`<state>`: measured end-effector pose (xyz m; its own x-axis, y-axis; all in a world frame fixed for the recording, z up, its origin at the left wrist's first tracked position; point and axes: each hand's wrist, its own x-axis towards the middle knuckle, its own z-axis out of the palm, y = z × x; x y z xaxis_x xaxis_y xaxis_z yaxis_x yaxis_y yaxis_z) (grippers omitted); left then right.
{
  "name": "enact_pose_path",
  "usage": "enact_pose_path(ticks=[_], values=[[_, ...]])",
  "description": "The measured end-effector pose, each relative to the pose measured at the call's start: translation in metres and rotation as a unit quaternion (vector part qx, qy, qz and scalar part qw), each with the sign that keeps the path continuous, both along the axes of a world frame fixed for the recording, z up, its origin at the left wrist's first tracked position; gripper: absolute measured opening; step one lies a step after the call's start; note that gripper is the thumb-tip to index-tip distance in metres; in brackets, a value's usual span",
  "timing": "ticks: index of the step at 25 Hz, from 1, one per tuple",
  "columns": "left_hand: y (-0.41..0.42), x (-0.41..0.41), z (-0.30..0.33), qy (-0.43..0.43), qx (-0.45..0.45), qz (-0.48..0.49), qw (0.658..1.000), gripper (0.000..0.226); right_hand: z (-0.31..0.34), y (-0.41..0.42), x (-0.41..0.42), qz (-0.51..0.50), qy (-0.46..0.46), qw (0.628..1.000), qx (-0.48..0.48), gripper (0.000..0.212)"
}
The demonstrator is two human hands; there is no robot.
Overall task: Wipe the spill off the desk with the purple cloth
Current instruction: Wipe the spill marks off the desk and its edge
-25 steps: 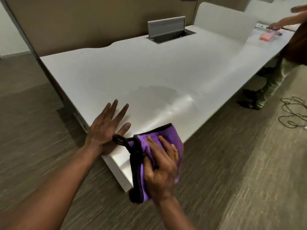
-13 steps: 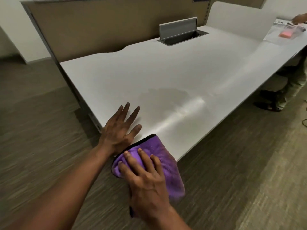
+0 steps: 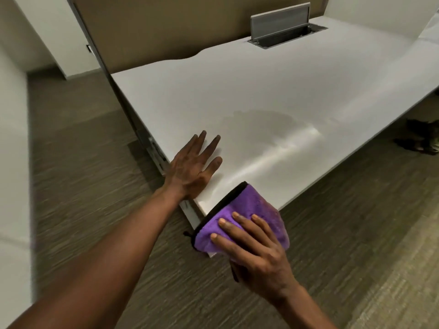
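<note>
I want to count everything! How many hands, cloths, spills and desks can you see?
Hands: 2, left hand and right hand
Cloths: 1, purple cloth
Spills: 1, spill
Desks: 1, desk
Total: 5

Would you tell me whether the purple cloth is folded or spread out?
Folded: the purple cloth sits bunched under the right hand, its black edge doubled back.

A single head-worn view is given, angled forward and down from close above the desk (image 3: 273,91) corner; the desk is seen stretching away toward 1 o'clock.
</note>
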<state>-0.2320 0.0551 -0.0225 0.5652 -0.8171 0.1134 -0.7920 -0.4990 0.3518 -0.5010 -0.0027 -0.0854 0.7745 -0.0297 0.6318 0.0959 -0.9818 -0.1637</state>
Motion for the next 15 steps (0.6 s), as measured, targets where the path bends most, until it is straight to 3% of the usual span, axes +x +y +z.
enact_pose_path(ticks=[2,8,11,13,15], values=[[-0.004,-0.007,0.003,0.009,-0.018,-0.014,1.000,0.069,0.002,-0.005,-0.004,-0.020,-0.011,1.000,0.011,0.059],[-0.001,-0.004,0.004,0.007,-0.013,0.004,1.000,0.067,0.031,0.075,0.070,-0.258,-0.067,0.955,0.131,0.027],[-0.002,-0.002,0.005,0.017,-0.034,0.009,0.999,0.071,0.045,0.086,0.091,-0.340,-0.066,0.914,0.210,0.039],[-0.001,-0.003,0.005,0.021,-0.032,0.011,0.999,0.074,0.047,0.088,0.087,-0.345,-0.053,0.915,0.203,0.038],[0.000,-0.006,0.007,0.017,-0.021,0.012,1.000,0.073,0.045,0.079,0.070,-0.277,-0.035,0.947,0.159,0.039]])
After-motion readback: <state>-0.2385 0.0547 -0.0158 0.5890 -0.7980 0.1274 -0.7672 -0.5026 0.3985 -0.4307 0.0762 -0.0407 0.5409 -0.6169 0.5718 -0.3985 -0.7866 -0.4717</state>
